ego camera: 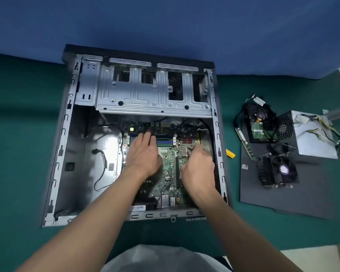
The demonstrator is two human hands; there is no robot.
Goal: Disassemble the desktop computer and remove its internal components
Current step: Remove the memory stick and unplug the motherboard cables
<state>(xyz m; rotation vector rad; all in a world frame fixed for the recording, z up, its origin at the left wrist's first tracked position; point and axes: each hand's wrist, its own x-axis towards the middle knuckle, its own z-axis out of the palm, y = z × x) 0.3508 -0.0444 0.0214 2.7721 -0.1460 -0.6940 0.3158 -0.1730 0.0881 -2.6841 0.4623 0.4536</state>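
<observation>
Green motherboard [167, 173] lies on the floor of the opened case [67, 134], directly under both hands. Left hand [143, 154] lies flat, fingers straight, by the memory slots. Right hand [197, 169] is at the board's right edge, blurred; grasp cannot be told. Step judged: freeing the board. Next: lift it evenly, clear of cables. Power supply [310, 138] lies well right of the right hand.
</observation>
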